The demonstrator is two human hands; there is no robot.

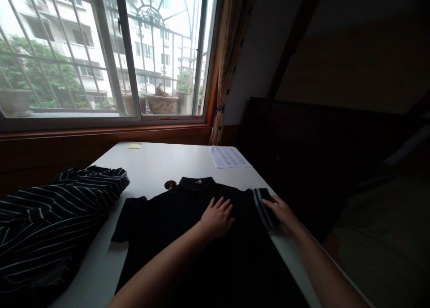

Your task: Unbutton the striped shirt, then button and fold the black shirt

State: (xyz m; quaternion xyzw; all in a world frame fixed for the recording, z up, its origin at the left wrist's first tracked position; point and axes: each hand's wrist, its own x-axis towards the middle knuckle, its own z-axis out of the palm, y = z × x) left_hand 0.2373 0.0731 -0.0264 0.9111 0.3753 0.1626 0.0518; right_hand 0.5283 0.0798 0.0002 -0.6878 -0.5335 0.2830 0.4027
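A black short-sleeved shirt (188, 218) with a collar lies spread out on the white table (168, 158), its collar toward the window. My left hand (217, 216) rests on the upper chest of the shirt, palm down with the fingers apart. At the right sleeve, which has two grey stripes, my right hand (280, 213) has its thumb and fingers on the cuff edge and grips it. The left sleeve lies flat, with no hand on it.
Black cloth with white stripes (60, 214) is heaped on the table's left side. Printed sheets (230, 157) lie at the far right corner, a yellow note (135, 145) at the far left. A round hole (170, 184) is beside the collar. Behind stands a barred window.
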